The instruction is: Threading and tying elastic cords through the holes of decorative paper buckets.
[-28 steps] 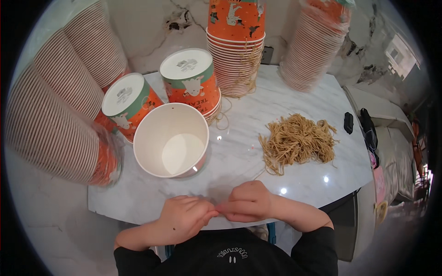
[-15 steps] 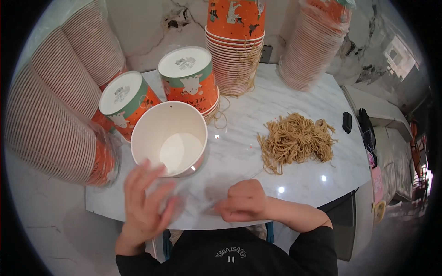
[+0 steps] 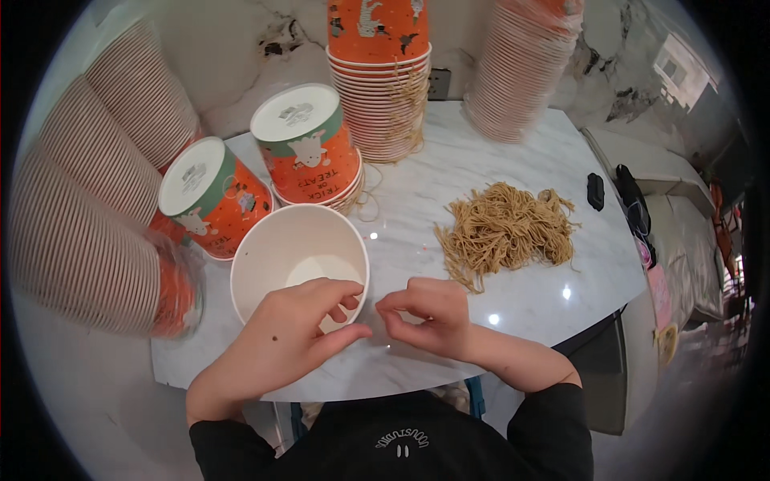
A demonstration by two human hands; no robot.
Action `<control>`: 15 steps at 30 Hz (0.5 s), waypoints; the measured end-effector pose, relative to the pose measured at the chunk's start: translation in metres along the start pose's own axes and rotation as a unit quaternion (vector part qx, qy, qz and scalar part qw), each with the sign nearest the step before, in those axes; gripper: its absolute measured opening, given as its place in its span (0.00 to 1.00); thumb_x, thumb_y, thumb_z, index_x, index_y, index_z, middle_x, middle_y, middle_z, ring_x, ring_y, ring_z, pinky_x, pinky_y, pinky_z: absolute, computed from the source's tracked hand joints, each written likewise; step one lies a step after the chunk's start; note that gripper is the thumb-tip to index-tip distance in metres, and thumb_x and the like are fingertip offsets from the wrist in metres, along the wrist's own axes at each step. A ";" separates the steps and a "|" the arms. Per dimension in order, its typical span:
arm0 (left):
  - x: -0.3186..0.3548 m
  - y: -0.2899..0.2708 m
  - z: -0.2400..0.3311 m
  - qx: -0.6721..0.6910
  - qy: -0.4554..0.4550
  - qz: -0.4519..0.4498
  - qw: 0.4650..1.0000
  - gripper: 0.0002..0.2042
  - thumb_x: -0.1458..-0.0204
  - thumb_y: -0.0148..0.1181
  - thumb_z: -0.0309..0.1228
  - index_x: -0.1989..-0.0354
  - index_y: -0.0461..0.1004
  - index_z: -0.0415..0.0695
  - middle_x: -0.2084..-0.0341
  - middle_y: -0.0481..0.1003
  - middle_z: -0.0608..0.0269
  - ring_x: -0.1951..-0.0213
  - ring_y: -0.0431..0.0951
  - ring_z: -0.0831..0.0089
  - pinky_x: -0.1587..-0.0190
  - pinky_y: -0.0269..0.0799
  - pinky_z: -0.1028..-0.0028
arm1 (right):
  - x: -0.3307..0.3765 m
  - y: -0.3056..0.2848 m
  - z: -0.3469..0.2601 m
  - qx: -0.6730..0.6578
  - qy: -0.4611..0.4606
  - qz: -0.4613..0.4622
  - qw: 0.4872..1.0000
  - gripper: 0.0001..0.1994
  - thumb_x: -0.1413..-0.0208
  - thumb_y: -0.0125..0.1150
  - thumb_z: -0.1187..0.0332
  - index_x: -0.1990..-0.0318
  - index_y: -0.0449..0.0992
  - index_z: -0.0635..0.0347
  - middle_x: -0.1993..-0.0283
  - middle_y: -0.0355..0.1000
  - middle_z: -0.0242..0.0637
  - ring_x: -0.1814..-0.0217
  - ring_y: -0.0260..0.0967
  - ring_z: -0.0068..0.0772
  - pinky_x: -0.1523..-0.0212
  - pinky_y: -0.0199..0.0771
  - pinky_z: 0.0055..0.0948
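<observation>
A white-lined paper bucket [image 3: 265, 248] stands on its base with its mouth up, in front of me at the left. My left hand [image 3: 301, 321] is over its near rim, thumb and fingers apart and bent, with nothing visible between them. Just right of the bucket, my right hand [image 3: 429, 317] is closed in a pinch, its fingertips close to my left hand's. Whatever the pinch holds, if anything, is too small to make out. A tangled heap of tan twine pieces [image 3: 509, 228] lies beyond my right hand.
Two upside-down orange buckets, one nearer [image 3: 241, 196] and one farther [image 3: 317, 168], stand behind the white-lined one. A tall nested stack [image 3: 377, 104] has twine hanging from it. Wrapped stacks stand left [image 3: 88, 240] and back right [image 3: 521, 72]. A small black object [image 3: 595, 191] lies near the table's right edge.
My left hand has swung right, from the bucket's near left side to over its near rim, close to my right hand. The right hand stays pinched, a little farther forward. The view has shifted slightly.
</observation>
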State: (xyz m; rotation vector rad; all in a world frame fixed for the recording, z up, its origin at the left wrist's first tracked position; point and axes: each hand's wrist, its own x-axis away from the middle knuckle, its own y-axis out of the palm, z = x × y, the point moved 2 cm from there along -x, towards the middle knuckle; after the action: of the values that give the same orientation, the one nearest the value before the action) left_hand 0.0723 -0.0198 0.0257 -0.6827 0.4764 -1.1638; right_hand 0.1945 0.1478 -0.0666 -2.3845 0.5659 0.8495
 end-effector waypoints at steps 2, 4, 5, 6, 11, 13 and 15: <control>-0.008 0.000 -0.001 0.040 -0.022 -0.012 0.999 0.21 0.45 0.73 0.31 0.46 0.75 0.37 0.57 0.80 0.53 0.62 0.84 0.66 0.65 0.79 0.70 | 0.003 -0.002 0.006 -0.004 0.029 0.019 0.999 0.11 0.54 0.70 0.81 0.62 0.84 0.58 0.71 0.75 0.32 0.75 0.69 0.24 0.77 0.65 0.21; -0.014 0.001 -0.001 0.069 -0.041 -0.035 0.996 0.21 0.45 0.72 0.29 0.45 0.75 0.37 0.56 0.81 0.54 0.61 0.84 0.69 0.65 0.79 0.72 | 0.005 -0.005 0.011 -0.009 0.059 0.040 0.997 0.11 0.53 0.70 0.81 0.61 0.83 0.59 0.66 0.77 0.34 0.71 0.72 0.25 0.74 0.70 0.21; -0.017 0.001 -0.001 0.100 -0.063 -0.051 0.992 0.22 0.45 0.72 0.28 0.43 0.75 0.37 0.55 0.81 0.55 0.61 0.84 0.72 0.66 0.79 0.74 | 0.004 -0.005 0.012 -0.028 0.050 0.047 0.997 0.12 0.53 0.70 0.82 0.60 0.83 0.60 0.63 0.78 0.36 0.67 0.75 0.27 0.71 0.74 0.22; -0.020 0.002 -0.002 0.098 -0.062 -0.062 0.991 0.22 0.45 0.72 0.28 0.43 0.75 0.37 0.55 0.81 0.55 0.61 0.84 0.72 0.66 0.79 0.74 | 0.003 -0.005 0.014 -0.048 0.042 0.055 0.996 0.12 0.52 0.70 0.82 0.59 0.82 0.60 0.59 0.79 0.38 0.64 0.78 0.30 0.68 0.79 0.24; -0.021 0.009 0.000 0.170 -0.110 -0.032 0.979 0.24 0.50 0.73 0.21 0.43 0.75 0.38 0.54 0.81 0.59 0.63 0.81 0.77 0.66 0.77 0.77 | 0.006 0.001 0.017 -0.051 0.024 0.049 0.997 0.12 0.50 0.71 0.79 0.58 0.80 0.59 0.57 0.78 0.38 0.63 0.80 0.34 0.65 0.81 0.28; -0.022 0.014 -0.001 0.159 -0.103 -0.027 0.982 0.25 0.51 0.74 0.21 0.43 0.76 0.38 0.55 0.81 0.59 0.64 0.80 0.77 0.66 0.77 0.78 | 0.008 0.002 0.020 -0.048 0.029 0.055 0.997 0.13 0.52 0.71 0.81 0.59 0.80 0.60 0.58 0.80 0.39 0.61 0.81 0.33 0.65 0.82 0.26; -0.022 0.014 -0.001 0.145 -0.100 -0.017 0.984 0.25 0.52 0.74 0.20 0.43 0.76 0.38 0.55 0.81 0.59 0.64 0.80 0.77 0.65 0.76 0.78 | 0.008 0.002 0.020 -0.046 0.013 0.070 0.996 0.12 0.53 0.72 0.81 0.60 0.80 0.60 0.58 0.80 0.37 0.64 0.81 0.33 0.67 0.81 0.25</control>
State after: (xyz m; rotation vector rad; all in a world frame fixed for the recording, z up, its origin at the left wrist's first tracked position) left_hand 0.0735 0.0045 0.0151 -0.5469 0.1220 -1.1536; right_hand 0.1904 0.1569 -0.0862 -2.4649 0.7257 0.9243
